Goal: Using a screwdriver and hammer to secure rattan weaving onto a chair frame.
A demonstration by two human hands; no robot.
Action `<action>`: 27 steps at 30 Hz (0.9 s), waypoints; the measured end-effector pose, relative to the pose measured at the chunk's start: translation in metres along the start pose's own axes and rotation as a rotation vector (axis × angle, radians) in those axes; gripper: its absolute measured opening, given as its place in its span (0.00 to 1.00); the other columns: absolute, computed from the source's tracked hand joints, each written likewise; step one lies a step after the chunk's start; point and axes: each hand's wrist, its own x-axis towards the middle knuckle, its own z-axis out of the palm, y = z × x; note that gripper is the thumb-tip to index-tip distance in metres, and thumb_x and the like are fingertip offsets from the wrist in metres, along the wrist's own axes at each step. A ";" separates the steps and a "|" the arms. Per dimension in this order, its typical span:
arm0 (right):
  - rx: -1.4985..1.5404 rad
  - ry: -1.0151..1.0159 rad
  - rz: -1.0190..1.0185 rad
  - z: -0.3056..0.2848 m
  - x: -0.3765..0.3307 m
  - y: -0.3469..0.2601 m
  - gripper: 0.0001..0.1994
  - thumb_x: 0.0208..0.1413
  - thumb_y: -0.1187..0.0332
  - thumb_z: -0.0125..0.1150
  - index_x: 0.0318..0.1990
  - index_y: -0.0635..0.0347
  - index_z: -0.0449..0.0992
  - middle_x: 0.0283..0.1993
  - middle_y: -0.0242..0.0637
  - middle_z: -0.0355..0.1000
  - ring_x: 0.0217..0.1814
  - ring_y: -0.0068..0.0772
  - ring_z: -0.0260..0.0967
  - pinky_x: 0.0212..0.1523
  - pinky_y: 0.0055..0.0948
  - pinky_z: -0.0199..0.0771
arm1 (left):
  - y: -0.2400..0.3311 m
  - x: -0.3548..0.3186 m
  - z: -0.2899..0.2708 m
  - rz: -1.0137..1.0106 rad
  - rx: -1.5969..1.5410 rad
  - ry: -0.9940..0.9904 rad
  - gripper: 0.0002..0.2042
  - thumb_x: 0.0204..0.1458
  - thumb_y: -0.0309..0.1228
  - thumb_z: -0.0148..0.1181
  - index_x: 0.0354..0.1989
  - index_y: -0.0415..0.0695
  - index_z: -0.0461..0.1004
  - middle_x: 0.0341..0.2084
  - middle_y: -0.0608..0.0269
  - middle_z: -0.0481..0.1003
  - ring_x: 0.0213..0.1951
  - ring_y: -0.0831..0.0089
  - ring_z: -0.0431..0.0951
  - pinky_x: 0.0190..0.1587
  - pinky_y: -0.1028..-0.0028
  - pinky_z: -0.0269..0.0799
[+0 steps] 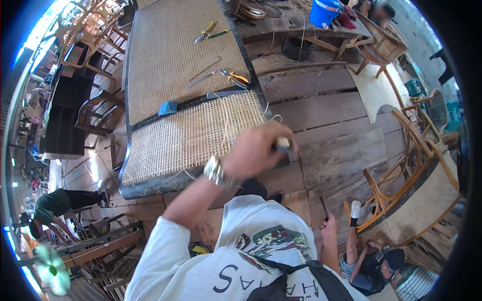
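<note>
My left hand (256,150), with a watch on the wrist, is closed and smeared by motion over the near right corner of a cane-webbed bench (175,145) with a dark frame. Something with a pale yellow end (284,142) shows at its fingers; its kind is unclear. Loose cane strands stick up beside it. Low on the right, my right hand (329,225) grips a thin dark stick-like tool (324,204). On the webbing lie orange-and-black pliers (237,79), a flat dark blade (227,94), a blue block (167,108), a bent metal rod (207,67) and green-and-yellow-handled pliers (211,35).
Plank flooring (331,105) runs along the bench's right. A blue bucket (325,12) stands on a table at the back. Wooden chair frames (396,185) are at the right. Other people are at lower left (63,205), lower right (376,268) and far right (380,12).
</note>
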 end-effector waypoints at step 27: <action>-0.113 0.033 -0.082 0.158 -0.102 -0.084 0.04 0.67 0.64 0.54 0.41 0.50 0.68 0.27 0.30 0.66 0.17 0.21 0.56 0.16 0.23 0.53 | -0.405 -0.015 -0.162 -0.215 0.827 -0.490 0.20 0.60 0.24 0.49 0.60 0.53 0.71 0.50 0.64 0.74 0.44 0.61 0.82 0.39 0.65 0.81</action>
